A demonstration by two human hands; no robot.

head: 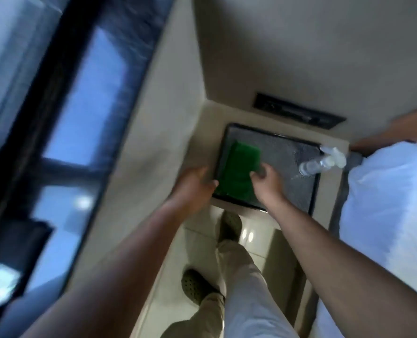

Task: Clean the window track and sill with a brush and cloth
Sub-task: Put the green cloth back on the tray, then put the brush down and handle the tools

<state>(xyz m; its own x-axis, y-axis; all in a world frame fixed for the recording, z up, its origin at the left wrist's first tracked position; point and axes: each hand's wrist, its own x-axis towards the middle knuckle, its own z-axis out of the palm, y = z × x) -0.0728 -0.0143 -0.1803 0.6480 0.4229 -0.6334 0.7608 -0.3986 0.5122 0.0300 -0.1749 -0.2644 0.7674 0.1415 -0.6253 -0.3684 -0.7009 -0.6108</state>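
Observation:
A green cloth (236,172) lies in the left half of a dark-rimmed tray (278,152) with a grey speckled bottom, which rests on a beige ledge. My right hand (268,184) is on the cloth's right edge with its fingers curled onto it. At the tray's near-left rim, beside the cloth, my left hand (192,189) is cupped; blur hides whether it grips the rim. The pale window sill (168,113) runs along the dark window frame (43,106) on the left. No brush is visible.
A clear spray bottle (322,162) lies across the tray's right rim. A white bag or sheet (388,196) bulges at the right, with another person's arm (407,130) above it. A dark slot (297,111) sits in the wall behind. My shoes (230,225) stand on the tiled floor below.

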